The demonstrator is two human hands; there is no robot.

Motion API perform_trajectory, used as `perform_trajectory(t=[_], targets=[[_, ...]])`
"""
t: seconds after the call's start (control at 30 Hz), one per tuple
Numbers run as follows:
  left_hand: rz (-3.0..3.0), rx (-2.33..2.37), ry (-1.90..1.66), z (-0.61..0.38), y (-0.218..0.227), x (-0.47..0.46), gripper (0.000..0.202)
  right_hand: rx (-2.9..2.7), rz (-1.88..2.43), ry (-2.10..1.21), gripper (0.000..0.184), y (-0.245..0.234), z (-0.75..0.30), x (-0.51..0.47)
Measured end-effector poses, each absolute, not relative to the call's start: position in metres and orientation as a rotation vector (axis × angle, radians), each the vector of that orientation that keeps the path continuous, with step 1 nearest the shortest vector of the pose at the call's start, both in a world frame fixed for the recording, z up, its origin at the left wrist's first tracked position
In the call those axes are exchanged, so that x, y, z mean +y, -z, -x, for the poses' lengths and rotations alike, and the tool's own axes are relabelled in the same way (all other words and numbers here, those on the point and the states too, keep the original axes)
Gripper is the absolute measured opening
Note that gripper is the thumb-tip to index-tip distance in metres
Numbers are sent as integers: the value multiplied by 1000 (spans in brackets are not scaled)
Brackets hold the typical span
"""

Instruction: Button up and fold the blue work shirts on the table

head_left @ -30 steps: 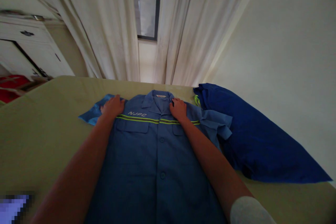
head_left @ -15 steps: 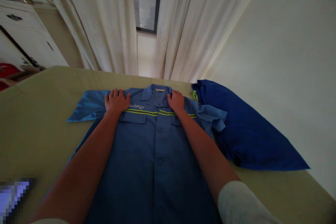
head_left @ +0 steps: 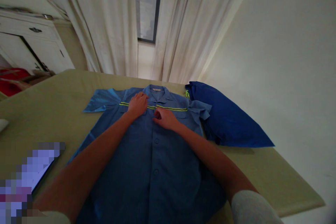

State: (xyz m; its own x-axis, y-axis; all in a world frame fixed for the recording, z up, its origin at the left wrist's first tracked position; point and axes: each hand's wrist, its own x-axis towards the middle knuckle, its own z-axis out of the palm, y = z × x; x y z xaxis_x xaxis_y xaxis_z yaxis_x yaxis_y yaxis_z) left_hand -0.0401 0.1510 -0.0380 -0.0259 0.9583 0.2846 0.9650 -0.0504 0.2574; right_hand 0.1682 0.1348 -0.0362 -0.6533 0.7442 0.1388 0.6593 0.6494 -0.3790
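My left hand (head_left: 138, 105) lay flattish, probably steadying the shirt (head_left: 136, 147), face-up on the table (head_left: 47, 112); my right hand (head_left: 166, 117) curled at the placket (head_left: 154, 156), pinching or not, I couldn't say.

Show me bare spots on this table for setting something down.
The widest lies left of the blue shirt, between its sleeve, the pixelated screen and the table's far edge. A smaller one lies between the dark blue cloth, the right forearm and the table's right edge. Crowded: the middle, with left hand and right hand at the shirt's chest.
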Motion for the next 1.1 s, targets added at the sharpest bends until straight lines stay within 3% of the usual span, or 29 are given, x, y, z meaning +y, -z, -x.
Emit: perform_trajectory(t=[0.17, 0.3, 0.4, 0.5, 0.63, 0.97, 1.1], targets=[[2488, -2313, 564, -4, 44, 131, 31, -2601, 962, -515, 15, 45, -195, 138], [2502, -2427, 804, -5, 54, 128, 26, -2544, 972, -289, 9, 60, -199, 125], [2493, -2422, 859, -2, 55, 129, 28, -2605, 962, -139, 15, 64, -196, 119], [2519, -2425, 714, -3, 52, 131, 36, -2582, 1031, -148, 18, 62, -194, 117], [2617, -2323, 561, -5, 51, 132, 24, -2549, 1056, -197, 20, 61, -197, 117], [2761, -2132, 1018, -5, 67, 133, 28, -2377, 1084, -440, 10, 71, -198, 139], [2664, -2138, 1157, -5, 66, 127, 30, -2304, 1197, -382, 20, 65, -195, 134]])
